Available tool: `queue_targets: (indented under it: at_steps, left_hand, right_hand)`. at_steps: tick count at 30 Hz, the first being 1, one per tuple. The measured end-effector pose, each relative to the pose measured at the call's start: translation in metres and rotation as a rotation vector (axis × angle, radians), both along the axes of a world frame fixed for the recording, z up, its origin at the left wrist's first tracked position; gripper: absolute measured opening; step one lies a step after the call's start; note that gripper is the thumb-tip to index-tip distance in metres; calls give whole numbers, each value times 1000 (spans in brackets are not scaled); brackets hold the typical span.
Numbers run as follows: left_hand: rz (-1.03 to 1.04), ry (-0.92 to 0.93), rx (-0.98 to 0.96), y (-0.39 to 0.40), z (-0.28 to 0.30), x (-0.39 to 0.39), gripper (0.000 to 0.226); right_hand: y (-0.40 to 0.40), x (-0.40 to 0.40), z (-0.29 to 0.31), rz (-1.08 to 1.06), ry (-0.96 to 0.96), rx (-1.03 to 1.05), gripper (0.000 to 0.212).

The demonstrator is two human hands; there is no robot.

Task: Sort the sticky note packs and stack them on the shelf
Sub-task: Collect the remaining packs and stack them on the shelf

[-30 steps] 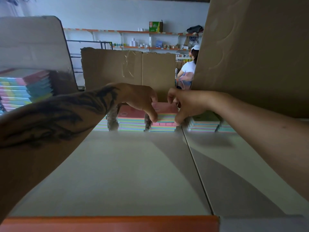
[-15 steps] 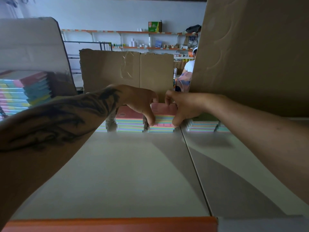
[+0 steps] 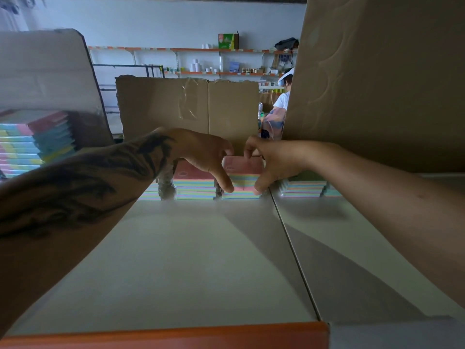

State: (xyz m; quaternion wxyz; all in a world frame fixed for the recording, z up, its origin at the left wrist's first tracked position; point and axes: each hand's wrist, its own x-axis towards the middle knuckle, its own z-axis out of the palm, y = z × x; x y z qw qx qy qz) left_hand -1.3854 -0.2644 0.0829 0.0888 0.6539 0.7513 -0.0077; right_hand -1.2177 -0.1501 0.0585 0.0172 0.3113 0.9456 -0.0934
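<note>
Left hand [image 3: 203, 154]: grips left edge of pink-topped pastel sticky note stack [image 3: 242, 178].
Right hand [image 3: 275, 159]: grips its right edge.
White shelf [image 3: 191, 260]: bare foreground.

Both hands meet at the back of the shelf [image 3: 191, 260], the left hand [image 3: 201, 157] and right hand [image 3: 274, 162] forming one grip on a stack of packs [image 3: 242, 177]. Just left of the grip stands a second stack [image 3: 193, 183]; just right, a third stack [image 3: 303, 187]. Behind the grip stands a cardboard sheet [image 3: 186, 107]. Far left sits a tall pile [image 3: 32, 142].
</note>
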Motion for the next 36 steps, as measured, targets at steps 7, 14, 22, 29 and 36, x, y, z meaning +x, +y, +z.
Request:
queue_targets:
  at_steps: [7,14,22,29,36]
  left_hand:
    - [-75,106,161,-4,-2,17,110]
    - [-201,64,366,-8,-20,116,99]
    - [-301,95,323,52,-37,283,109]
    - [-322,-2,288,134,-39,428,81]
    - [-313,-51,310,221,-39,529,64]
  right_hand:
    - [-28,61,10,31,212,122,71]
    - [-13,179,-5,-97,222,239,92]
    - [38,361,-15,-189,140,248,85]
    - [105,518,-3,-250,134,271,86]
    - [183,624,-2,-267,121,218,65]
